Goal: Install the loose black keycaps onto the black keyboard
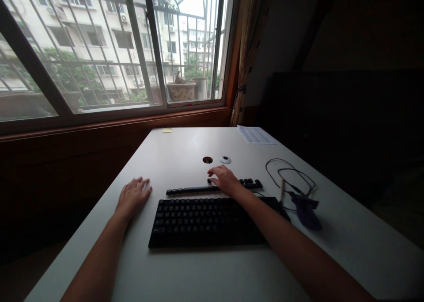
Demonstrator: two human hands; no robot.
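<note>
Two bare hands are over a white table [195,271]. The left hand [134,196] lies flat beside the keyboard, fingers slightly spread. The right hand [225,179] is bent, thumb and fingertips close to a small black keycap [209,181]; whether it is pinched, I cannot tell. Behind the black keyboard [188,222] runs a row of loose black keycaps [195,189], its middle partly hidden by that hand; the right forearm blocks part of the keyboard. To the right lie a looped cable [296,188], a pale stick [282,189] and a crumpled purple cloth [306,213]. Farther back are a round hole [207,160], a ring-shaped cover [225,159] beside it, printed paper [256,135] and a yellow note [167,130]. Beyond the window, a planter [181,91] holds something brown, too small to identify.
</note>
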